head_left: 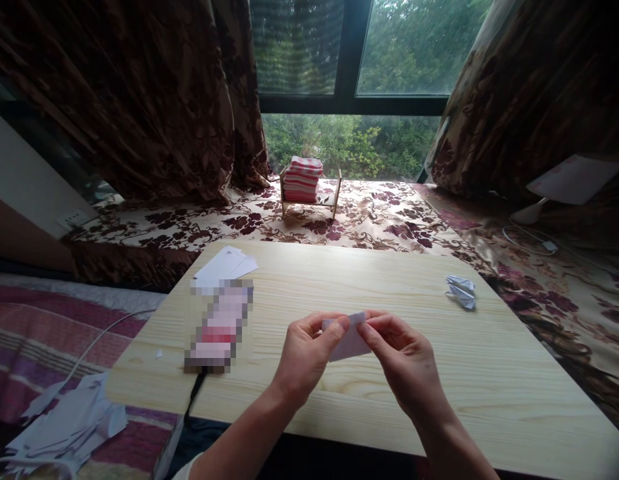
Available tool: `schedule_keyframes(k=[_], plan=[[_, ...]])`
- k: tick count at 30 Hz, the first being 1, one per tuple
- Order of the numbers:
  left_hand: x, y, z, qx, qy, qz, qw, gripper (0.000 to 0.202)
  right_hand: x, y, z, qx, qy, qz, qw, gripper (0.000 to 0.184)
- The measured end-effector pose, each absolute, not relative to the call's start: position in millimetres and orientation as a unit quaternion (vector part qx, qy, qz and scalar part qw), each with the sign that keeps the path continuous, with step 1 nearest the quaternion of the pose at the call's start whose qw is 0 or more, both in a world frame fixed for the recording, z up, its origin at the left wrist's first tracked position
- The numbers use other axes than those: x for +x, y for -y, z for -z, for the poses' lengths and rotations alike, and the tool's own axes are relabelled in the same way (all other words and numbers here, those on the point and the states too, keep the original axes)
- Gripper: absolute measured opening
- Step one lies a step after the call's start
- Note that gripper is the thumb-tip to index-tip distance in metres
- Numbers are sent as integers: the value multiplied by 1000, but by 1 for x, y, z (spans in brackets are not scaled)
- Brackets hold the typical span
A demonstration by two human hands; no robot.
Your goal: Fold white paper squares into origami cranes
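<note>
Over the front middle of the wooden table, my left hand (309,350) and my right hand (402,350) pinch a small piece of white paper (350,341) between thumbs and fingers. The top edge of the paper is held at both thumbs, and its lower part hangs below them. My other fingers curl behind it, so the far side of the paper is hidden. Off to the right lie some folded white paper pieces (461,292). At the left, several flat white sheets (225,267) lie beyond a blurred-out phone-like object (219,327) with a black cable.
The light wooden table (439,400) has rounded corners. Loose papers (72,423) lie on the striped bedding (27,320) at left. Beyond the table, a small rack (334,203) holds folded pink-and-white cloths (303,180). A lamp (572,179) stands at right.
</note>
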State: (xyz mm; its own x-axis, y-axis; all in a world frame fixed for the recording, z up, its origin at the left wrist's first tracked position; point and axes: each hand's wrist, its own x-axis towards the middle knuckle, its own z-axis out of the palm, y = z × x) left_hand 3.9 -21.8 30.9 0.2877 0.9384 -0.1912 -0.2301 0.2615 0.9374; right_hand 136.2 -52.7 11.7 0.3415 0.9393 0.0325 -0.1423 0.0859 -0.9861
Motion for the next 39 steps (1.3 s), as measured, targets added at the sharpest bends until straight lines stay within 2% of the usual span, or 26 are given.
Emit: schedule_keyframes(k=[6,17,22,24,27,31,34,39], plan=[[4,15,-26,507,-406,-444,617,22,140,52,-11,-518,439,-441,587,18],[1,7,-26,463,-399,-480,630,21,154,55,-15,-510,575,-451,453,19],[1,8,-23,462,-418,-487,612,24,155,54,-6,-540,528,-432,494,22],[-1,8,-23,507,-424,-482,575,22,157,52,-2,-570,463,-423,531,22],[-2,10,-27,585,-417,-465,517,22,156,46,-4,-582,421,-420,554,32],[0,15,-32,632,-408,-451,479,23,146,37,-15,-546,467,-411,561,23],[0,16,-30,623,-408,-443,499,23,140,34,-19,-539,468,-410,568,21],[-5,14,-20,559,-401,-412,597,20,143,35,-13,-546,437,-403,590,25]])
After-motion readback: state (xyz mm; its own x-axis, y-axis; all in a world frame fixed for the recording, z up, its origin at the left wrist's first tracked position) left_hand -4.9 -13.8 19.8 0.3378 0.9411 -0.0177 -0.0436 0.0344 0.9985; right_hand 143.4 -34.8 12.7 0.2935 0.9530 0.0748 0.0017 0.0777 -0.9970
